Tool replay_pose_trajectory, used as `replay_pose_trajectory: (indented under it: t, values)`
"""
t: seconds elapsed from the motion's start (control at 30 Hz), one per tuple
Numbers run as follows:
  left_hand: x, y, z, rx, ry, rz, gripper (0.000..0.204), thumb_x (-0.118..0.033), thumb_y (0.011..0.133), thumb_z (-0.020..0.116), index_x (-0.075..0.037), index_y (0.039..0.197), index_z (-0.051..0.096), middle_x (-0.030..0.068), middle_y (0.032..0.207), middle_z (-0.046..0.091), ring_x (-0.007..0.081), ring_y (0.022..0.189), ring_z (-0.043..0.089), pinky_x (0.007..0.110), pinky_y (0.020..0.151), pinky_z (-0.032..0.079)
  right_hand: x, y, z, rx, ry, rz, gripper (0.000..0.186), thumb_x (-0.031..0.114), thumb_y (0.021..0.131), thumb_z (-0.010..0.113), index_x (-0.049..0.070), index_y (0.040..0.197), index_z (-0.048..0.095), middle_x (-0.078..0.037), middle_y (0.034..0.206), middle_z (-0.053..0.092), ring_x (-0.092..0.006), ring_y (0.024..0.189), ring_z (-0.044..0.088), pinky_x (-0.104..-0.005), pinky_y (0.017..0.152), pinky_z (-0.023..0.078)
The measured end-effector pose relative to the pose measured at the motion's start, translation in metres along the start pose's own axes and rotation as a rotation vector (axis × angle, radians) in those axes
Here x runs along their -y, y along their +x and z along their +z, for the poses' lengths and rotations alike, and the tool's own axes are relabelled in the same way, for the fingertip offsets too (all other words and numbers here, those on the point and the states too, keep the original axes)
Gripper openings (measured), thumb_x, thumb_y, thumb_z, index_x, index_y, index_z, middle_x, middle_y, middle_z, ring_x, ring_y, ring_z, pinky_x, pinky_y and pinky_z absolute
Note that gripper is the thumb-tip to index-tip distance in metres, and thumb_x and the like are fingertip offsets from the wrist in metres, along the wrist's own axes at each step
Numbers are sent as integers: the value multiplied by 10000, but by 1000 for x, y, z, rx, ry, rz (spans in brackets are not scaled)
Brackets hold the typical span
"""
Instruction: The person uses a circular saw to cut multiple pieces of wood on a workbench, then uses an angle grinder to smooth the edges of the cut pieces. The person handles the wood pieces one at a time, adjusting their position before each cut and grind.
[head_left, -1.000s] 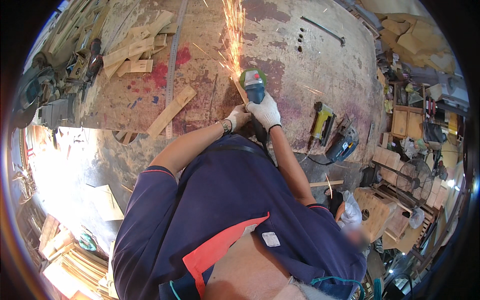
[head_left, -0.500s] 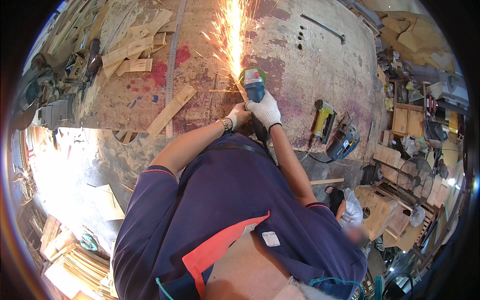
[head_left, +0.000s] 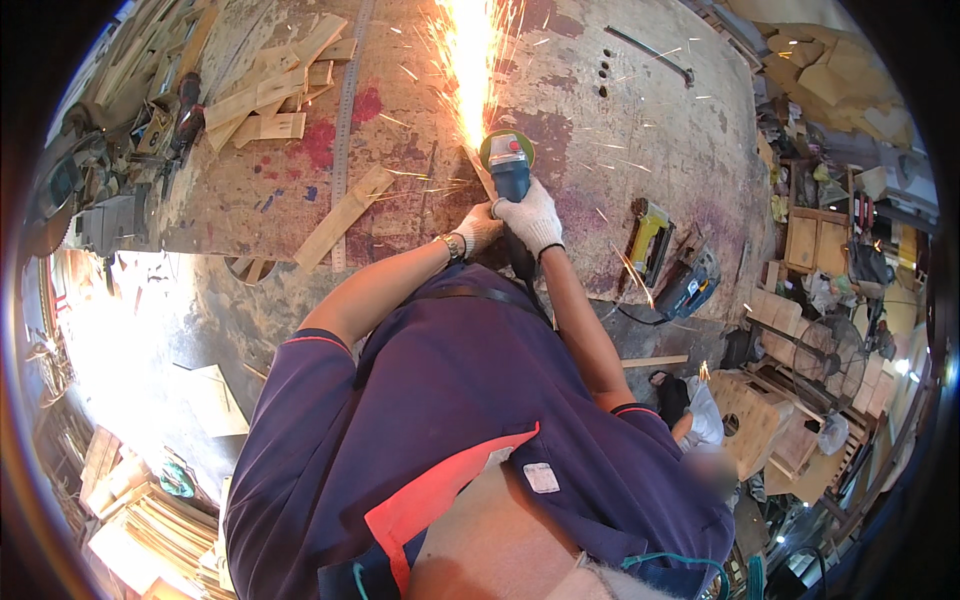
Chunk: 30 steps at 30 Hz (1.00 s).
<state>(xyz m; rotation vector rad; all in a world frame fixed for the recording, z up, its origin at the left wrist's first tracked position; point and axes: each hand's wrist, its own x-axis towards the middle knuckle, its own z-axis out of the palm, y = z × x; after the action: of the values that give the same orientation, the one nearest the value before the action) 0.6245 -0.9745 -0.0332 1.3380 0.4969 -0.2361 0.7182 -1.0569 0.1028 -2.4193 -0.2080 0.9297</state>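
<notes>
My right hand [head_left: 530, 215], in a white glove, grips a blue angle grinder [head_left: 508, 160] with a green guard on the stained workbench [head_left: 640, 140]. Its disc bites into a thin metal strip [head_left: 478, 170], and a bright stream of sparks [head_left: 470, 60] shoots away from me across the bench. My left hand [head_left: 478, 228], also gloved and with a watch at the wrist, is closed on the near end of that strip, right beside the grinder. Both forearms reach out from my purple shirt.
Wooden offcuts [head_left: 270, 100], a long steel ruler [head_left: 343, 130] and a plank [head_left: 345, 215] lie left of the hands. A yellow nailer [head_left: 645, 235] and a blue power tool [head_left: 690, 285] sit to the right. Another person [head_left: 690, 410], a fan [head_left: 820, 350] and stacked boards [head_left: 150, 530] stand around the bench.
The spark stream has grown from a thin trail to a wide bright fan. Both hands and the grinder stay almost in the same spot.
</notes>
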Motion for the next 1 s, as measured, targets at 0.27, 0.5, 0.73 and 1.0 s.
replay_pose_trajectory:
  t: [0.27, 0.5, 0.73, 1.0]
  values:
    - [-3, -2, 1, -36, 36, 37, 353, -221, 985, 751, -15, 1267, 699, 98, 1201, 761, 188, 1096, 696, 367, 959, 556, -4, 7, 5, -33, -17, -56, 685, 289, 657, 827, 10, 1253, 636, -281, 1165, 738, -449, 1132, 712, -476, 990, 553]
    - [38, 20, -4, 35, -117, -30, 387, -213, 961, 764, -9, 1280, 685, 103, 1184, 763, 179, 1044, 704, 361, 922, 563, 2, 0, 0, -121, 11, -56, 652, 278, 673, 823, 21, 1246, 649, -265, 1150, 749, -438, 1114, 723, -476, 976, 561]
    - [-50, -47, -79, -147, 745, -92, 459, -281, 965, 723, -71, 1357, 611, 177, 1077, 751, 313, 981, 728, 420, 861, 561, -37, -6, -35, -342, 416, -169, 353, 125, 759, 769, 34, 1087, 675, -90, 925, 728, -208, 809, 689, -379, 776, 557]
    - [-57, -185, -253, -422, 767, -85, 330, -219, 1017, 608, -16, 1275, 648, 190, 1001, 710, 193, 894, 677, 359, 853, 522, -95, -4, -45, -392, 468, -98, 307, 109, 784, 744, 46, 1076, 673, -34, 913, 680, -166, 781, 630, -340, 734, 517]
